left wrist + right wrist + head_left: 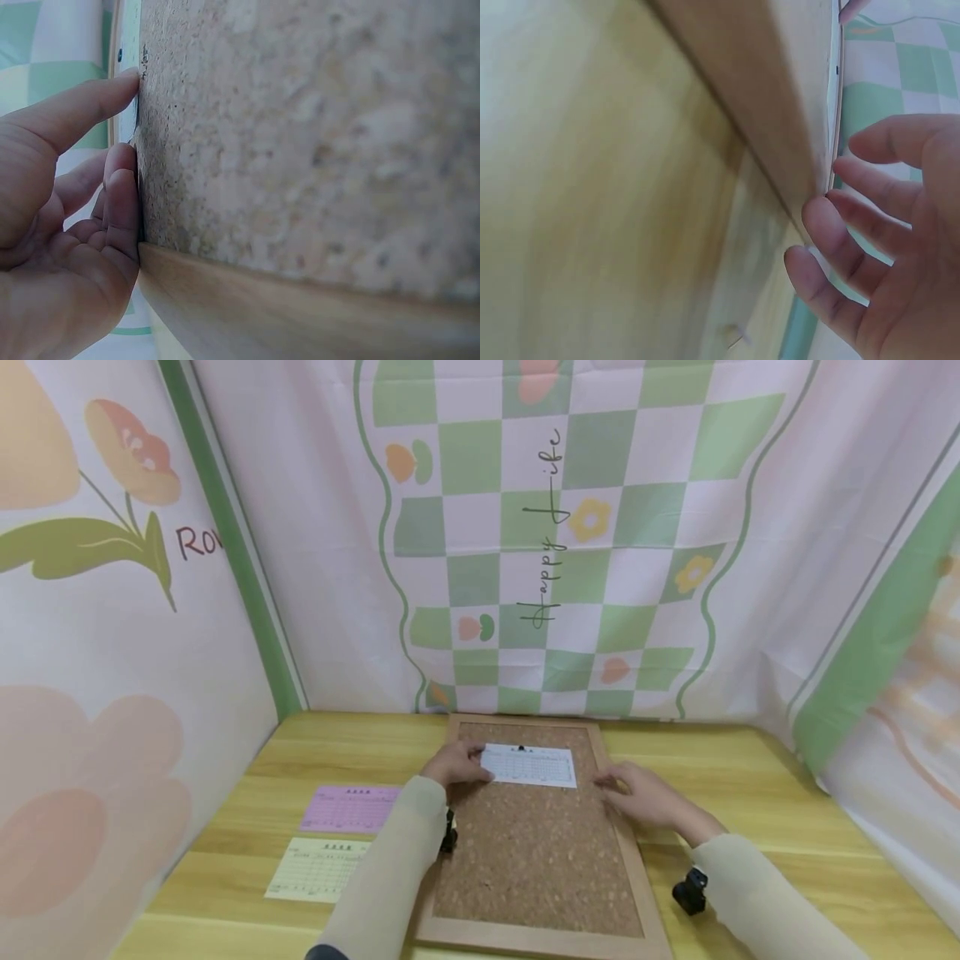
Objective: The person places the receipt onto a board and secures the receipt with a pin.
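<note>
A white printed form slip (pixel 528 766) lies on the upper part of a wood-framed cork board (pixel 536 860). A small black piece (pixel 522 748), too small to identify, sits at the slip's top edge. My left hand (pixel 459 764) is at the slip's left edge, with the thumb (pixel 124 88) touching the paper and the other fingers bent against the board. Beside the right rail of the frame is my right hand (pixel 637 792), its fingers (pixel 840 247) spread and loosely bent. Nothing is held in that hand; its fingertips are at the frame.
Left of the board, a pink form slip (pixel 348 810) and a yellow form slip (pixel 315 870) lie on the wooden table (pixel 225 868). My left sleeve partly covers both. A printed curtain (pixel 480 527) hangs behind the table, with more fabric at each side.
</note>
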Demonstrator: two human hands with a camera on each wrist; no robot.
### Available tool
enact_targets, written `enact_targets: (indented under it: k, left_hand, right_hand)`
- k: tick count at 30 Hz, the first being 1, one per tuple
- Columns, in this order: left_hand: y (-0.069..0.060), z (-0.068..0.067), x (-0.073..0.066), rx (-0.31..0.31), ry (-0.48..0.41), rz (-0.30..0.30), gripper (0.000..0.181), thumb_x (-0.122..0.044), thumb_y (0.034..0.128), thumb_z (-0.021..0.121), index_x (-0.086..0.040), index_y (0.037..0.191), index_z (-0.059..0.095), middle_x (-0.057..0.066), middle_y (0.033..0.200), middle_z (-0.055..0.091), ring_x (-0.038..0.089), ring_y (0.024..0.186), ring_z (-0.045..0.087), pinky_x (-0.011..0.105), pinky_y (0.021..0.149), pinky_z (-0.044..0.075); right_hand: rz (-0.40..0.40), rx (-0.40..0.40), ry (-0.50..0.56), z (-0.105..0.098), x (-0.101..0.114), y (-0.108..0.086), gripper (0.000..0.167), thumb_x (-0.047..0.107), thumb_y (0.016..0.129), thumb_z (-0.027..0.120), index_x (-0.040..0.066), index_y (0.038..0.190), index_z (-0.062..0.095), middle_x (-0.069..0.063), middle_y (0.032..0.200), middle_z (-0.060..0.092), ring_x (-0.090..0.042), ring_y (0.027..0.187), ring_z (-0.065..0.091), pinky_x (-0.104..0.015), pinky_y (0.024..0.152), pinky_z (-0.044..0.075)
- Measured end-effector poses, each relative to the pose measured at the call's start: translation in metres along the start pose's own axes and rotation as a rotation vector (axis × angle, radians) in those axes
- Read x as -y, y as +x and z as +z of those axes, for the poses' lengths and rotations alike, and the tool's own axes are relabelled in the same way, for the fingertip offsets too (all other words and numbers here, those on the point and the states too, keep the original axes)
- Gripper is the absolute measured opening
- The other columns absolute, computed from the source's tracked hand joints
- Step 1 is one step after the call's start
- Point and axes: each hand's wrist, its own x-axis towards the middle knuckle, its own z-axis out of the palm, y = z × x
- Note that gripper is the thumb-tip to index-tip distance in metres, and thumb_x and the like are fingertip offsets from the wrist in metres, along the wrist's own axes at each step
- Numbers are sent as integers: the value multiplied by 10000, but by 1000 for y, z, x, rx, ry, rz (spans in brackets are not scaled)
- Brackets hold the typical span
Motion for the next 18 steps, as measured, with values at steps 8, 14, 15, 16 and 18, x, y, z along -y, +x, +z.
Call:
enact_targets:
  k: [8,14,15,16,18]
  left_hand:
    - [-2,-1,0,11,2,5,657,-213,878,782,-66,1459,512,152,1423,531,305,1290,500,450,1057,406]
    - [-5,-2,-5,6,17,-15,633,-212,884,770,-66,1449,526,159,1419,532,288,1267,518,434,1045,417]
    - [-5,-2,-6,5,18,-16,630,-211,886,767,-66,1450,526,159,1417,534,285,1263,521,431,1043,418]
    - [-6,-2,-6,4,14,-15,631,-208,884,767,-61,1448,526,164,1415,535,285,1260,523,430,1043,419]
    - [-6,-2,-6,8,19,-12,633,-209,887,765,-59,1452,521,164,1423,528,288,1271,515,432,1052,411]
  right_hand:
    - [-50,103,14,-2,-13,-15,456,156,1025,564,-90,1403,498,-348,1443,411,-544,1322,371,-652,1025,347]
    - [8,165,108,-3,-19,-18,578,163,1015,570,-101,1485,361,-372,1522,256,-568,1378,248,-669,1059,285]
    - [13,168,122,-3,-20,-18,589,154,1011,575,-102,1490,349,-375,1527,240,-571,1382,233,-673,1062,274]
    - [19,172,136,-3,-19,-19,595,152,1010,576,-102,1494,340,-376,1531,226,-573,1387,216,-676,1068,260]
    - [32,186,174,-4,-19,-20,607,147,1013,575,-101,1504,318,-378,1544,189,-578,1397,176,-685,1074,234]
